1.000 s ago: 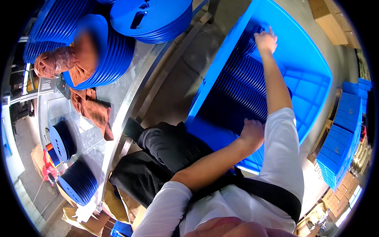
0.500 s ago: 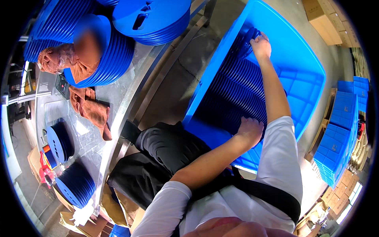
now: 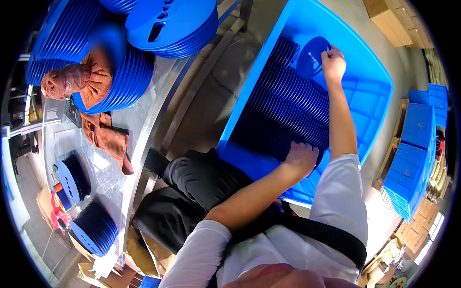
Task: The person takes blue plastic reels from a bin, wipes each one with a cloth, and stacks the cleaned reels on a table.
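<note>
Blue discs in blue bin

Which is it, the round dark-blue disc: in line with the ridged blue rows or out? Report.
Out: the round dark-blue disc, held in the right hand, shows its face, while the rows show mainly edges.

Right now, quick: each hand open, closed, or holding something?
Left hand: curled at the row of blue discs; whether it grips any cannot be told.
Right hand: closed, holding a single blue disc by its edge.

Grey floor beside metal table
</note>
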`<action>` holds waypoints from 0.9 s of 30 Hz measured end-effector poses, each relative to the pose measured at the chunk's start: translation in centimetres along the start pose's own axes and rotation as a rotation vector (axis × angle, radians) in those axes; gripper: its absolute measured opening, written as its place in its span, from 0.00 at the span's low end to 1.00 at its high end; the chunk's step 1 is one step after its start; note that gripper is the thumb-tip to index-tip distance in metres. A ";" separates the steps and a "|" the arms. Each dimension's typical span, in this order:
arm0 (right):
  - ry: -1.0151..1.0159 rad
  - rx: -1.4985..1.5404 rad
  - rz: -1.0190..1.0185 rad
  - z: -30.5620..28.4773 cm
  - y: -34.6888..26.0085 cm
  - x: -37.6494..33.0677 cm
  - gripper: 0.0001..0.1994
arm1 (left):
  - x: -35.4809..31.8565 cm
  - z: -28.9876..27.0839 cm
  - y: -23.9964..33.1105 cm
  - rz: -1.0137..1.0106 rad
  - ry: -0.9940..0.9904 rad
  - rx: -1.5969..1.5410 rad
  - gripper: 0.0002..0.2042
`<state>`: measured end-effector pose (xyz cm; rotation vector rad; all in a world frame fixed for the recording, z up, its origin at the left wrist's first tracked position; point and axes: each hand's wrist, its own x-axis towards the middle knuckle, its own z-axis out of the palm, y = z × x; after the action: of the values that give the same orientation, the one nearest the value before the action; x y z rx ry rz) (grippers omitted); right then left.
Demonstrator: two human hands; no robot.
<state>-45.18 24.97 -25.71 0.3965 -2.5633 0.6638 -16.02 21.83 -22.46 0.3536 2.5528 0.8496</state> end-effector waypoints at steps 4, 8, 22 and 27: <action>-0.008 0.013 0.085 3.6 0.8 -0.6 0.11 | 0.1 0.1 -0.5 -0.052 -0.016 0.053 0.24; -0.151 0.013 0.177 6.0 -0.5 -0.9 0.13 | -0.1 -0.5 -0.9 -0.062 0.021 -0.016 0.22; -0.536 0.437 0.123 -3.6 2.8 -13.0 0.24 | -3.1 -4.9 -1.6 0.278 0.074 -0.296 0.21; -0.783 0.556 0.066 -8.6 -1.9 -18.8 0.14 | -16.4 -11.3 -2.3 0.292 0.559 -0.455 0.18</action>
<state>-25.29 30.75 -27.62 0.9011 -3.0679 1.4964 -7.13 8.33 -10.60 0.3886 2.7047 1.8149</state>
